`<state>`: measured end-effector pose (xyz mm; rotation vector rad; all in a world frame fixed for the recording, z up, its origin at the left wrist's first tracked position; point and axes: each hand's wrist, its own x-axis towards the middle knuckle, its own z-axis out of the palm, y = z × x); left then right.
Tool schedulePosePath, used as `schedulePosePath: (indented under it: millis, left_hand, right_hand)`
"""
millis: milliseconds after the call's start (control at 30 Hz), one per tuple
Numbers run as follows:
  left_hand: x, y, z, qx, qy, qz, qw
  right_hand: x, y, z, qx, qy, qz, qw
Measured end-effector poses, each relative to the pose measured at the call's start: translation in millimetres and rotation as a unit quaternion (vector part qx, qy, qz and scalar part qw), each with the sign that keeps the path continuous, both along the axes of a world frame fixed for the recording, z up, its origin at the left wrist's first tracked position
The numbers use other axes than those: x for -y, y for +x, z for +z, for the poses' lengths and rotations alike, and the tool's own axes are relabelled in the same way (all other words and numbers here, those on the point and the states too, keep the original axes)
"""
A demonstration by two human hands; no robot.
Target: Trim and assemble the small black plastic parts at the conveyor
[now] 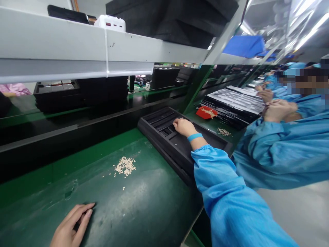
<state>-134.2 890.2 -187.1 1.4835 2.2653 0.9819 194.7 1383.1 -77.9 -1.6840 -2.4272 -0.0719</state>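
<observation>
Head view, bottom left of the frame: my left hand (70,224) lies on the green mat (144,202), fingers extended and close together, thumb tucked under; I cannot tell whether something small and dark sits beneath the fingertips. Nothing else is gripped there.

Centre of the frame: my right hand (183,127) reaches out on a blue sleeve (223,192), a blue wristband (194,137) at the wrist, and rests on the black slotted tray (177,147) that lies at the mat's right end. Fingers are curled down into the slots; whether they pinch a part is not visible. Judgement: work at the slots is best done with the tray kept flat and square on the mat, fingertips only, the other hand steadying.

Mid-left of the mat: a heap of small pale parts (124,166), well apart from both hands and from the tray.

Further right: a co-worker's hands (279,110) in blue sleeves, close beside the tray, crowding that side. Beyond them a red dish (206,112) and stacked trays (236,103).

Upper frame: a grey shelf (77,51) overhangs the bench and limits headroom
</observation>
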Motion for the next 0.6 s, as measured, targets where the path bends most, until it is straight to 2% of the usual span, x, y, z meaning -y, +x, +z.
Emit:
schedulePosePath:
  millis: [167, 233, 333, 400, 467, 500, 533, 567, 600]
  left_hand:
    - [0, 1, -1.5, -0.003, 0.004, -0.006, 1.0]
    - [-1, -1, -1.0, -0.009, 0.017, -0.014, 1.0]
    - [-4, -2, 4.3, -0.005, 0.038, -0.016, 0.999]
    - [-5, 1, 10.6, 0.028, 0.048, 0.002, 0.998]
    - [-5, 5, 16.6, 0.088, 0.063, 0.047, 0.993]
    - [-5, 6, 18.8, 0.118, 0.078, 0.082, 0.987]
    - [-5, 7, 20.1, 0.142, 0.094, 0.119, 0.978]
    - [-5, 8, 20.7, 0.16, 0.11, 0.154, 0.969]
    - [-5, 7, 20.6, 0.174, 0.125, 0.185, 0.959]
  right_hand:
    - [-1, -6, -6.0, -0.026, -0.008, -0.01, 1.0]
    - [1, -6, -0.7, -0.045, -0.001, -0.008, 0.999]
    - [9, -1, 18.0, -0.086, 0.039, -0.009, 0.996]
    - [26, -6, 31.7, -0.12, 0.081, -0.003, 0.989]
    - [64, -26, 36.6, -0.191, 0.114, 0.026, 0.975]
    - [93, -40, 33.3, -0.327, 0.118, 0.075, 0.935]
    - [130, -56, 25.5, -0.452, 0.057, 0.146, 0.878]
    - [172, -72, 13.5, -0.54, -0.064, 0.224, 0.808]
    - [218, -87, -2.1, -0.557, -0.24, 0.304, 0.735]
